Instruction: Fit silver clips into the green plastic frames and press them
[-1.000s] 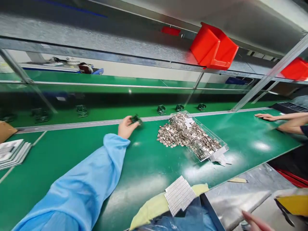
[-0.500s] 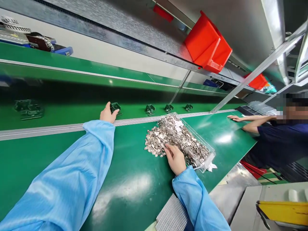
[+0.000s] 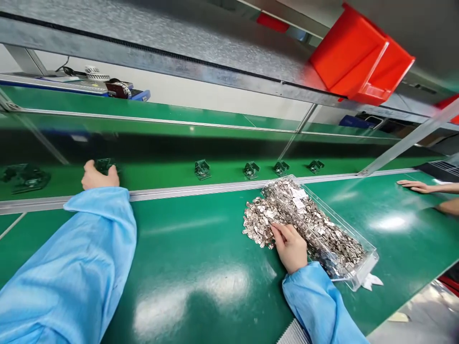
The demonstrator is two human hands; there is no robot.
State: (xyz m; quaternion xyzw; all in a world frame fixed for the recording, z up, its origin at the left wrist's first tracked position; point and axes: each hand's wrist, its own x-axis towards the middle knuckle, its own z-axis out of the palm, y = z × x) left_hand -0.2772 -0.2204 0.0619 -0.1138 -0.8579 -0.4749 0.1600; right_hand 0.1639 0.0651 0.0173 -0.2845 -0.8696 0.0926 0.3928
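Note:
On the green strip at the back left, my left hand has thumb and fingers around the sides of a dark green circuit board. The hand partly covers that board. My right hand is closed in a pinch at the near edge of a loose heap of small silvery metal parts. Its fingertips touch the heap, and whatever is between them is too small to make out. Beside the heap, a clear plastic tray lies tilted, full of the same parts, with a white label on top.
More circuit boards stand along the strip, one between my hands and another at far left. A red bin sits on the metal shelf above. A co-worker's hand rests on the green table at right.
My left hand has moved left, away from one circuit board to another farther left. My right hand stays at the heap. The view has swung left, so the co-worker is mostly out of frame.

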